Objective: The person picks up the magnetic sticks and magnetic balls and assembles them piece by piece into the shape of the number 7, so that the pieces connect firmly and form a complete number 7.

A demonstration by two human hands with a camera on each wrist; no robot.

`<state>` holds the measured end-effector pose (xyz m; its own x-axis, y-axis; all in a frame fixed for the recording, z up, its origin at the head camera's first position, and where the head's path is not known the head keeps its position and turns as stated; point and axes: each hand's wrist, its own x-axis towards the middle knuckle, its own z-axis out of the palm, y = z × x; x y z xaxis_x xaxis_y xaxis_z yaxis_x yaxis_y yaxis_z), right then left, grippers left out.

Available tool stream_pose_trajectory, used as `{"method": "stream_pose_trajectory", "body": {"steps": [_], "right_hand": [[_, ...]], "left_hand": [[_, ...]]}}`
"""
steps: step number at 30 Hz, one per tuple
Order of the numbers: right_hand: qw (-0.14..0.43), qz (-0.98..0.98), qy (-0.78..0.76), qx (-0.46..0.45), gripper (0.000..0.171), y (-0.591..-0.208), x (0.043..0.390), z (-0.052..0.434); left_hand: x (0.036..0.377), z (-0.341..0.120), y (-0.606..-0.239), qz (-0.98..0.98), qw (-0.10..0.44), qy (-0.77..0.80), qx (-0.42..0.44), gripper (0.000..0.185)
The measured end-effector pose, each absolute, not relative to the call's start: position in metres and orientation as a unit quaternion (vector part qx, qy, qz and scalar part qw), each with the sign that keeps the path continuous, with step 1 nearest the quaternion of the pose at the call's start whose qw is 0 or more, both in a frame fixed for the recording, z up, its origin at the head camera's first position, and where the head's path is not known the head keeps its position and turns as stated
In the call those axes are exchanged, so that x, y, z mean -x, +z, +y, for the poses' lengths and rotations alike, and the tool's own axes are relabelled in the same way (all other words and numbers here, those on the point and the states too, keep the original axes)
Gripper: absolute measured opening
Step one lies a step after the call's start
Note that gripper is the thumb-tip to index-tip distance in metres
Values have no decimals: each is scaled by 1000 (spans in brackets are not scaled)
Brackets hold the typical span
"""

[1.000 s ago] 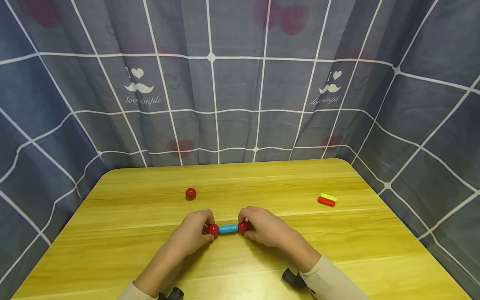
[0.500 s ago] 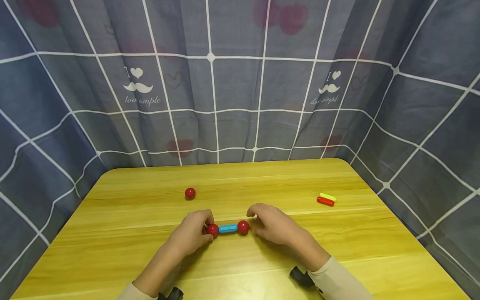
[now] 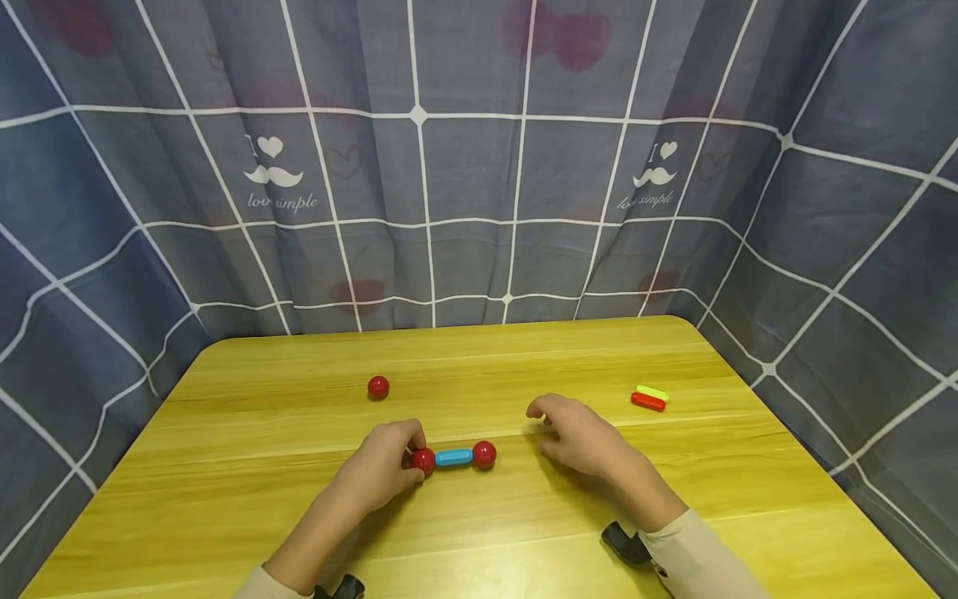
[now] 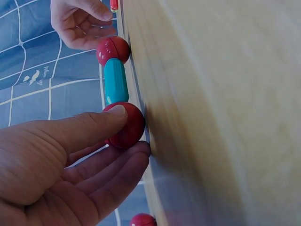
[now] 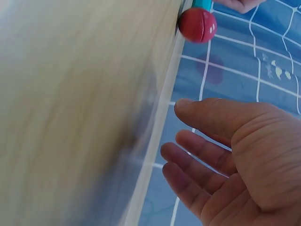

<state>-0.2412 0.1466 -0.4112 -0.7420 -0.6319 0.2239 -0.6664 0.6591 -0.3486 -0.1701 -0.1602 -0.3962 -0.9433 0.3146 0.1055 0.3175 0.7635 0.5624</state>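
Two red balls joined by a blue rod (image 3: 453,458) lie on the table in the head view. My left hand (image 3: 380,466) pinches the left red ball (image 4: 129,126) between thumb and fingers. At the rod's other end, the right red ball (image 3: 484,454) is untouched. My right hand (image 3: 584,439) hovers to the right of that ball, fingers loosely bent and holding nothing. The right wrist view shows a gap between its fingertips and the red ball (image 5: 197,25).
A loose red ball (image 3: 377,387) sits farther back on the wooden table (image 3: 262,391). Toward the right lie a red rod (image 3: 648,402) and a yellow-green rod (image 3: 653,393), side by side. A checked curtain (image 3: 464,166) hangs behind the table.
My right hand has let go of the right red ball and moved away to the right. The left hand keeps its pinch on the left ball.
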Motion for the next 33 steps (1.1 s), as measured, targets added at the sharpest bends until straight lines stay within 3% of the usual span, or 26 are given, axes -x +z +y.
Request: {"method": "stream_pose_trajectory", "body": {"steps": [33], "right_hand": [[109, -956, 184, -202, 32, -412, 265, 234]], "left_hand": [[172, -161, -400, -940, -1, -302, 159, 30]]}}
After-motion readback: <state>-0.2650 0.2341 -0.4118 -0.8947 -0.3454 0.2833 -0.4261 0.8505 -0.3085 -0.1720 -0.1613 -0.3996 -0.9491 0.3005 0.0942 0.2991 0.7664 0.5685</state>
